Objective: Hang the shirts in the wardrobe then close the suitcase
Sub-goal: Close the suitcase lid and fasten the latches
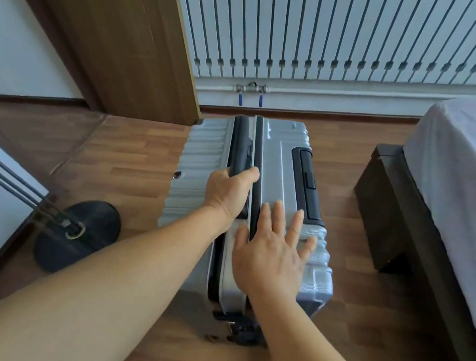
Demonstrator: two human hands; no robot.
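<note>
Your right hand (271,254) lies flat, fingers spread, on the silver suitcase (279,167) standing on the wood floor (131,168); your left hand (229,192) grips its parted edge (halves slightly ajar).

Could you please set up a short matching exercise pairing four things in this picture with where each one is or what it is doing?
1. left hand
2. right hand
3. bed
4. lamp base

A. flat on the suitcase shell, fingers spread
B. on the floor, left of the suitcase
C. grips the suitcase's edge
D. right of the suitcase

Pairs: 1-C, 2-A, 3-D, 4-B
</note>
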